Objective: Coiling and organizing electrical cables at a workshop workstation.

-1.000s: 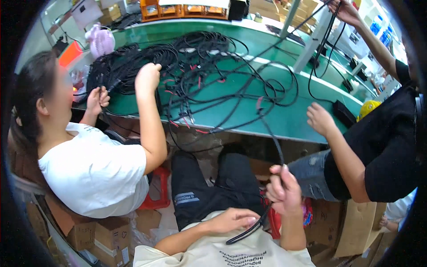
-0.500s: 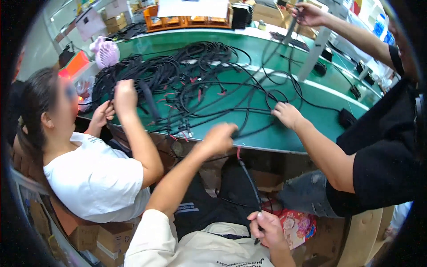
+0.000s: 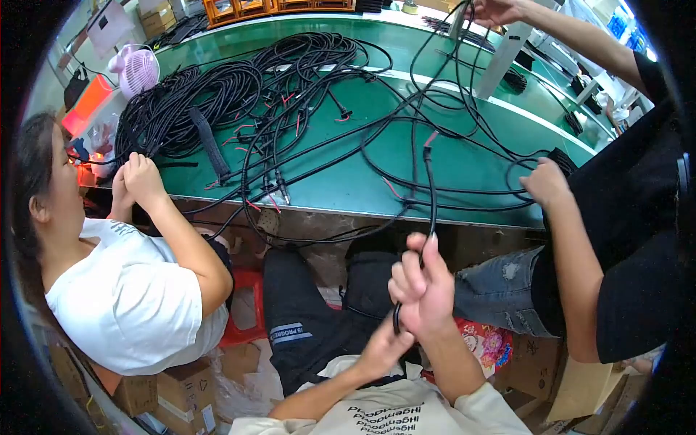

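A black cable (image 3: 432,190) with a stripped pinkish-red wire end rises in front of me, its tip above the green table (image 3: 333,196). My right hand (image 3: 423,290) is closed around this cable, raised over my lap with the thumb up. Just below it, my left hand (image 3: 388,349) grips the lower stretch of the same cable, fingers curled and partly hidden. Several more black cables with red wire ends lie tangled on the table, and a large coiled heap of black cables (image 3: 217,94) sits at its left.
At my left a person in white (image 3: 123,297) holds both hands together at the table edge. To my right a person in black (image 3: 638,254) lifts cables with one hand. A pink fan (image 3: 138,71), an orange-red bin (image 3: 88,104) and a red stool (image 3: 250,304) stand leftward.
My left hand has drawn back from the table edge to the cable near my lap. My right hand has risen with the cable. The right person's nearer hand has shifted right.
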`<state>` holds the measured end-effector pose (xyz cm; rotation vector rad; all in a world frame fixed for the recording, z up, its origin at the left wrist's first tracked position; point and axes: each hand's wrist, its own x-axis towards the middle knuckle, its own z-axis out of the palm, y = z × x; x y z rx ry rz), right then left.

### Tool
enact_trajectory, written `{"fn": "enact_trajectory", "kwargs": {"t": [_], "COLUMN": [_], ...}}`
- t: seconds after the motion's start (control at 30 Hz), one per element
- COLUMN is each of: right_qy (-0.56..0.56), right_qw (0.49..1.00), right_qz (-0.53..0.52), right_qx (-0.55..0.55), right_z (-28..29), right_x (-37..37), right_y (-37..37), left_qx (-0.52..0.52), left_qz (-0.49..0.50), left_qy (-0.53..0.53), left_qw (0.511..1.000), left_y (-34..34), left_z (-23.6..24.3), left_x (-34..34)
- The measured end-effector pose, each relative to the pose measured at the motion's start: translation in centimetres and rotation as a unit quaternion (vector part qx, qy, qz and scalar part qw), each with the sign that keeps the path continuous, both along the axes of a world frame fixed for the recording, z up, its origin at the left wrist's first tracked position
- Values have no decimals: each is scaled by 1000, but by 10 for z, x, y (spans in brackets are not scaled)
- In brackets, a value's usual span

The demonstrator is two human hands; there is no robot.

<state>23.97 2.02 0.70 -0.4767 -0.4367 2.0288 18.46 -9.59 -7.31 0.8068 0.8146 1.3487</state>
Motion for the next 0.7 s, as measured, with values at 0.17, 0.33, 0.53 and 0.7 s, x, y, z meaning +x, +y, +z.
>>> {"fn": "enact_trajectory", "kwargs": {"t": [0.17, 0.33, 0.53, 0.7], "right_qy": [258, -219, -302, -80], "right_qw": [951, 970, 948, 993], "right_qz": [63, -51, -100, 31], "right_qx": [-160, -89, -1, -81], "right_z": [44, 37, -10, -7], "right_x": [9, -21, 7, 30], "right_y": [76, 51, 22, 32], "left_qx": [-107, -186, -39, -151], "left_qz": [-159, -46, -117, -206], "left_qy": [36, 129, 319, 270], "left_qw": [981, 973, 940, 928], "left_y": [-42, -33, -16, -34], "left_z": [-37, -37, -19, -26], "left_x": [-33, -99, -85, -78]}}
